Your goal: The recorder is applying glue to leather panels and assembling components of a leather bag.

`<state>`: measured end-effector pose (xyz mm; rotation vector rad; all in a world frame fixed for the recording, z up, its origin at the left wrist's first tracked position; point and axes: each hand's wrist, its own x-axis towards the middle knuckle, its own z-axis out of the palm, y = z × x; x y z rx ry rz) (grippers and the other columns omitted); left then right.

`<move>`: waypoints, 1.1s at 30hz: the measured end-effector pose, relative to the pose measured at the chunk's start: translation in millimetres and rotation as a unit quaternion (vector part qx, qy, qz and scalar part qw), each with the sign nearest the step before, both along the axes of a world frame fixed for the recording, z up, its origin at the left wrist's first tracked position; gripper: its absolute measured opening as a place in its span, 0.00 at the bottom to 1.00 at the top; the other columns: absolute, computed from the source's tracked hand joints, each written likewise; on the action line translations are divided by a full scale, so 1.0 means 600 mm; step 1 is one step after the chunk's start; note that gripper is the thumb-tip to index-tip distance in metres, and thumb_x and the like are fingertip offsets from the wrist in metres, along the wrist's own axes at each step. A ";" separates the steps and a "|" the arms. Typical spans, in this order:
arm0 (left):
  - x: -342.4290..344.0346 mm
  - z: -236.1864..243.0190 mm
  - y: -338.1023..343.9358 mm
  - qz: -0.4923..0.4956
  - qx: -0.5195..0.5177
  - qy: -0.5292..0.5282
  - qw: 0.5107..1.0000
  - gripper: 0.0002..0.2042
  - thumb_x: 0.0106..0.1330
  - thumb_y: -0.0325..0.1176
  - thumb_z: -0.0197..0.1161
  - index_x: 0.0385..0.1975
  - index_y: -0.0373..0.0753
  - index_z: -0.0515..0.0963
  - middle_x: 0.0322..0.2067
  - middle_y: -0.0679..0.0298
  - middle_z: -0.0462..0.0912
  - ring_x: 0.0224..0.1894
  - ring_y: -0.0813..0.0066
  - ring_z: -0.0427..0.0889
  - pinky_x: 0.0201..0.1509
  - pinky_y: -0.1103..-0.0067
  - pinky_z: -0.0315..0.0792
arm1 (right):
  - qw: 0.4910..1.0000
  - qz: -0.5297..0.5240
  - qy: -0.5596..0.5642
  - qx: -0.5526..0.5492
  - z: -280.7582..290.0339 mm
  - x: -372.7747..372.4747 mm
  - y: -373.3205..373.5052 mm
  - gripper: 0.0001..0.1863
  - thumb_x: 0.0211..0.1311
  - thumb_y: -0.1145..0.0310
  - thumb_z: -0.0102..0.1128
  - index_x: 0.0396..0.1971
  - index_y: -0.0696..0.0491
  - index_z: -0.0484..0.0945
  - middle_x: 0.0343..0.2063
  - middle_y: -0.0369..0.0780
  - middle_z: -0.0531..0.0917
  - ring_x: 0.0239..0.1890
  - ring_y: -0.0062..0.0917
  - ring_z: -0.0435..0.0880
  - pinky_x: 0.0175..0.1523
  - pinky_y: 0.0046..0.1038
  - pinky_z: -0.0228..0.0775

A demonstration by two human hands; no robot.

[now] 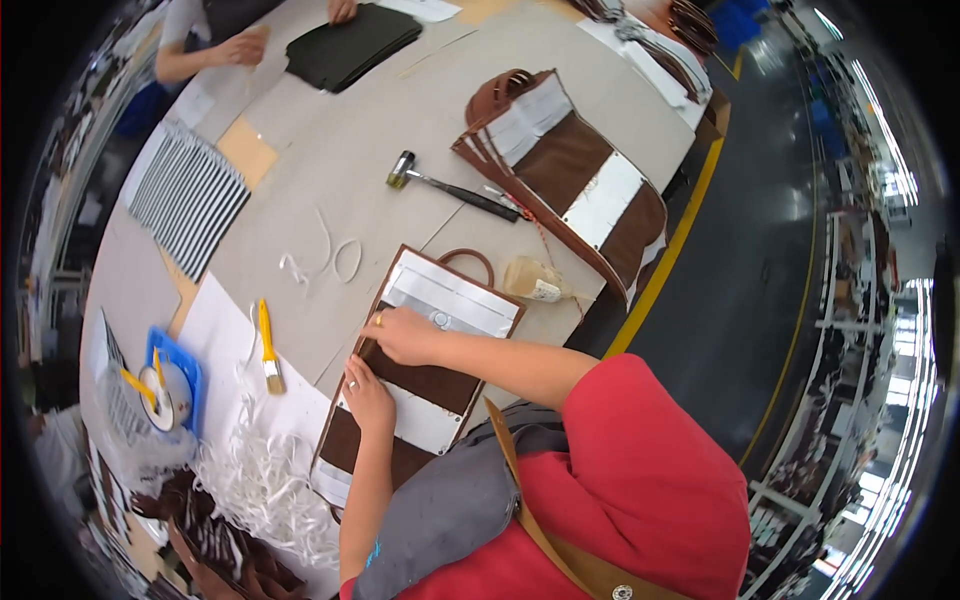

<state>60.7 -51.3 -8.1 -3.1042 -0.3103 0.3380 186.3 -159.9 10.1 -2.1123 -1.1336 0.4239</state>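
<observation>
Hands worked 1 brown leather panel [425, 375] with white strips, lying flat at the counter's [330, 150] 6 o'clock edge. Left hand [368, 392] lay flat, released, pressing its lower strip; right hand [403, 333] pressed at 12 o'clock of it, fingers half curled, grasping nothing visible. Judged mid-smoothing; next move called for even pressure along the edges. Hammer [450, 187] lay well apart at 12 o'clock.

On the tabletop [330, 170] we see a hammer [450, 186], a yellow-handled brush [268, 347], a glue bottle [535, 281], striped fabric [188, 196], white strip scraps [262, 480] and stacked brown panels [575, 170].
</observation>
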 end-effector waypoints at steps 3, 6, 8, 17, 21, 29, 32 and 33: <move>0.009 0.015 -0.002 -0.007 0.000 0.003 1.000 0.24 0.54 0.27 0.43 0.51 0.24 0.52 0.51 0.48 0.59 0.55 0.59 0.59 0.54 0.72 0.55 | 0.963 -0.225 -0.147 0.011 0.038 0.052 -0.125 0.13 0.45 0.72 0.46 0.34 0.57 0.71 0.24 0.43 0.75 0.27 0.37 0.74 0.32 0.36 0.64; 0.013 0.019 0.000 0.003 0.007 0.036 0.999 0.23 0.54 0.27 0.43 0.51 0.24 0.53 0.50 0.48 0.60 0.53 0.58 0.60 0.53 0.71 0.57 | 0.897 -0.429 -0.105 -0.009 0.057 0.058 -0.300 0.18 0.45 0.75 0.46 0.41 0.55 0.69 0.25 0.45 0.74 0.30 0.38 0.72 0.36 0.38 0.63; 0.016 0.023 -0.001 -0.003 0.008 0.038 0.999 0.24 0.54 0.27 0.44 0.51 0.24 0.53 0.50 0.48 0.60 0.53 0.58 0.61 0.52 0.71 0.58 | 0.883 -0.419 -0.121 -0.177 0.046 0.049 -0.395 0.24 0.44 0.76 0.48 0.47 0.51 0.65 0.24 0.43 0.74 0.30 0.35 0.72 0.35 0.35 0.61; 0.013 0.017 -0.003 -0.021 0.039 0.018 0.999 0.24 0.53 0.27 0.47 0.49 0.23 0.54 0.48 0.49 0.61 0.49 0.57 0.63 0.48 0.71 0.62 | 0.855 -0.351 -0.149 -0.350 0.025 0.042 -0.429 0.33 0.43 0.76 0.48 0.55 0.45 0.56 0.19 0.37 0.73 0.24 0.26 0.72 0.34 0.26 0.55; 0.017 0.026 -0.008 -0.021 0.035 0.030 0.999 0.24 0.53 0.28 0.47 0.49 0.23 0.55 0.48 0.49 0.61 0.49 0.57 0.64 0.48 0.71 0.62 | 0.859 -0.328 -0.162 -0.359 0.027 0.047 -0.437 0.33 0.44 0.77 0.47 0.55 0.45 0.55 0.17 0.37 0.74 0.22 0.26 0.73 0.35 0.27 0.55; 0.016 0.024 -0.005 -0.015 0.027 0.012 0.999 0.24 0.52 0.27 0.48 0.48 0.23 0.55 0.47 0.48 0.62 0.47 0.55 0.64 0.48 0.71 0.62 | 0.850 -0.332 -0.176 -0.369 0.045 0.004 -0.487 0.31 0.45 0.75 0.45 0.55 0.46 0.56 0.14 0.37 0.73 0.18 0.26 0.71 0.33 0.27 0.53; 0.016 0.019 -0.004 -0.010 0.024 0.008 1.000 0.24 0.51 0.27 0.49 0.49 0.23 0.54 0.47 0.48 0.62 0.47 0.55 0.64 0.48 0.71 0.62 | 0.858 -0.344 -0.185 -0.334 0.027 0.007 -0.483 0.30 0.42 0.75 0.48 0.52 0.48 0.61 0.12 0.38 0.72 0.15 0.28 0.70 0.28 0.27 0.53; 0.018 0.019 -0.004 -0.001 0.023 0.024 0.999 0.25 0.51 0.27 0.50 0.49 0.23 0.53 0.49 0.48 0.61 0.48 0.56 0.63 0.48 0.71 0.61 | 0.869 -0.348 -0.165 -0.311 0.023 0.019 -0.485 0.26 0.44 0.75 0.47 0.50 0.49 0.63 0.13 0.39 0.73 0.16 0.29 0.71 0.28 0.29 0.54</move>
